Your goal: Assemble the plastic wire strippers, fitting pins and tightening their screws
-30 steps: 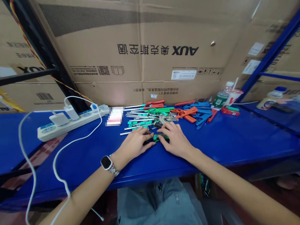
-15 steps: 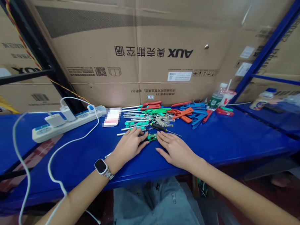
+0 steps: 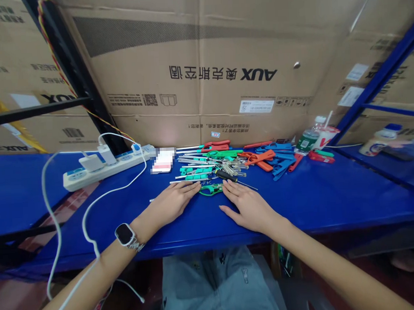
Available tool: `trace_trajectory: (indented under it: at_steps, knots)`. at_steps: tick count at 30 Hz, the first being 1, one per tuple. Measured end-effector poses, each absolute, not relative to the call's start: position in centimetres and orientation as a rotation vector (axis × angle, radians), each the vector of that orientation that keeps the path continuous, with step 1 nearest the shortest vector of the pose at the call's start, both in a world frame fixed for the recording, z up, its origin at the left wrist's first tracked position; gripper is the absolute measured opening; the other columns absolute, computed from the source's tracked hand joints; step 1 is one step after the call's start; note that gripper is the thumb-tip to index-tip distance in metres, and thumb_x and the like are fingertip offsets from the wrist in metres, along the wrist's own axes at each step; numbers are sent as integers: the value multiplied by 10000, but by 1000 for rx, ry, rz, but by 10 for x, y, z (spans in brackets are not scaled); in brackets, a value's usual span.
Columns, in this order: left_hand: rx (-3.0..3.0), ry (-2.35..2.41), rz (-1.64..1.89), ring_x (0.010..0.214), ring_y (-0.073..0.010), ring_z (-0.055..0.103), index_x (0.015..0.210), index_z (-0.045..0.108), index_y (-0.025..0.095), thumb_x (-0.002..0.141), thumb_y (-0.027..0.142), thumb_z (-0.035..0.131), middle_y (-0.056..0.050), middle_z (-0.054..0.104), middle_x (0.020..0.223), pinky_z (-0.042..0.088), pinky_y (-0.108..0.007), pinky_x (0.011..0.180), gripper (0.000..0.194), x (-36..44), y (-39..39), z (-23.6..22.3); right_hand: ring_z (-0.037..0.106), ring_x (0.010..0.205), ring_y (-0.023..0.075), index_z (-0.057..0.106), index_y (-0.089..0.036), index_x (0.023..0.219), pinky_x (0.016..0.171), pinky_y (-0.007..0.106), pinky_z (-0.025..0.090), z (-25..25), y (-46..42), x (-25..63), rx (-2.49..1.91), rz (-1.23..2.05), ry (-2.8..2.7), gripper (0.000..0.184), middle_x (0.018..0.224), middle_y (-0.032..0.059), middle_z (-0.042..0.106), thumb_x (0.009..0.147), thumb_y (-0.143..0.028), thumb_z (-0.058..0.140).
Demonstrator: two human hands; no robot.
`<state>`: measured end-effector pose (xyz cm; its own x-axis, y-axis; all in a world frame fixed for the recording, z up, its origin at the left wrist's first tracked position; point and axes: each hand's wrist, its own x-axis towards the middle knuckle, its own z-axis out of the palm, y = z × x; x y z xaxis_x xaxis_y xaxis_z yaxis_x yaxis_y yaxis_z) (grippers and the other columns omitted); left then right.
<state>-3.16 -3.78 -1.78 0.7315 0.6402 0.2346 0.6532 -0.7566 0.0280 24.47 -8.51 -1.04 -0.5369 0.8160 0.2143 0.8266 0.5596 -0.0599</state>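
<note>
Between my hands a green long-reach lighter lies on the blue tabletop, its casing looking opened, with the trigger loop facing me. My left hand lies low over its left end, fingers stretched out and touching or nearly touching the casing. A thin metal tip shows beyond that hand. Flat fingers of my right hand rest on the lighter's right end, the thumb spread apart on the table. Just behind lies a screwdriver with a black and yellow handle. Small parts inside the casing are too small to make out.
Behind are teal lighters, clear plastic parts, orange casings and blue casings. A white power strip with cables stands left, near a blurred-out white item. A bottle and cup stand right.
My left hand has loosened from its bent-finger hold and drawn left, its fingers now straighter, so more of the green casing shows. The right hand stays on the lighter. The view has shifted slightly.
</note>
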Motion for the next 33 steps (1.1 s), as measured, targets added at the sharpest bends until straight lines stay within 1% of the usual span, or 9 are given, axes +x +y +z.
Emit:
trace_trajectory:
  at_steps: [2, 6, 10, 16, 21, 23, 26, 30, 33]
  knots:
    - [-2876, -1080, -351, 1367, -279, 544, 1506, 514, 236, 1070, 213, 333, -94, 603, 1474, 486, -488, 1075, 472, -34, -36, -17, 443, 1467, 302, 555, -47, 1467, 1223, 475, 388, -11, -85, 245, -1385, -75, -2577, 606, 1545, 175, 468, 1020, -450, 487]
    - [-2858, -1151, -442, 1295, -302, 588, 1544, 450, 222, 1065, 248, 371, -136, 633, 1409, 513, -496, 1023, 486, -34, -34, -17, 426, 1480, 288, 536, -66, 1485, 1216, 464, 390, -11, -86, 245, -1427, -81, -2575, 602, 1565, 144, 449, 1029, -453, 467]
    - [-2904, -1159, -467, 1301, -298, 576, 1558, 400, 245, 1058, 220, 366, -107, 580, 1485, 495, -501, 1032, 502, -35, -32, -19, 420, 1485, 285, 534, -90, 1490, 1195, 478, 398, -10, -87, 246, -1428, -70, -2580, 583, 1569, 142, 445, 1034, -447, 466]
    - [-2895, -1184, -496, 1311, -304, 567, 1547, 411, 236, 1010, 174, 398, -113, 580, 1480, 472, -501, 1048, 540, -35, -33, -21, 484, 1445, 290, 575, -116, 1452, 1138, 500, 422, -11, -84, 246, -1405, -45, -2502, 510, 1524, 155, 523, 1023, -384, 510]
    - [-2862, -1091, -570, 1275, -307, 589, 1515, 461, 218, 989, 181, 417, -128, 644, 1380, 460, -522, 1059, 529, -34, -36, -17, 537, 1396, 295, 613, -142, 1406, 1133, 520, 402, -2, -82, 245, -1406, 10, -2467, 465, 1497, 157, 569, 997, -359, 567]
    - [-2845, -1022, -597, 1265, -308, 592, 1484, 490, 203, 977, 173, 421, -131, 653, 1361, 457, -526, 1054, 512, -34, -38, -12, 547, 1382, 300, 638, -179, 1370, 1109, 522, 419, 3, -79, 247, -1393, 69, -2456, 432, 1495, 142, 577, 991, -377, 585]
    - [-2830, -958, -668, 1212, -288, 612, 1386, 556, 188, 979, 176, 417, -124, 680, 1298, 474, -492, 1012, 431, -31, -38, -2, 572, 1342, 296, 677, -218, 1290, 1086, 511, 437, 9, -71, 255, -1321, 150, -2391, 357, 1435, 121, 624, 984, -385, 602]
    - [-2812, -1020, -754, 1027, -269, 652, 1142, 657, 188, 991, 233, 437, -97, 726, 1072, 507, -450, 898, 271, -14, -20, 16, 664, 1147, 256, 721, -207, 1135, 983, 426, 502, 14, -48, 265, -1169, 250, -2265, 222, 1194, 98, 731, 988, -287, 575]
    - [-2837, -1033, -804, 1023, -268, 666, 1066, 687, 194, 977, 241, 489, -92, 736, 1069, 504, -440, 914, 221, 12, 5, 28, 691, 1022, 237, 734, -189, 1046, 906, 384, 518, 16, -23, 269, -1190, 272, -2192, 231, 1074, 87, 755, 998, -207, 509]
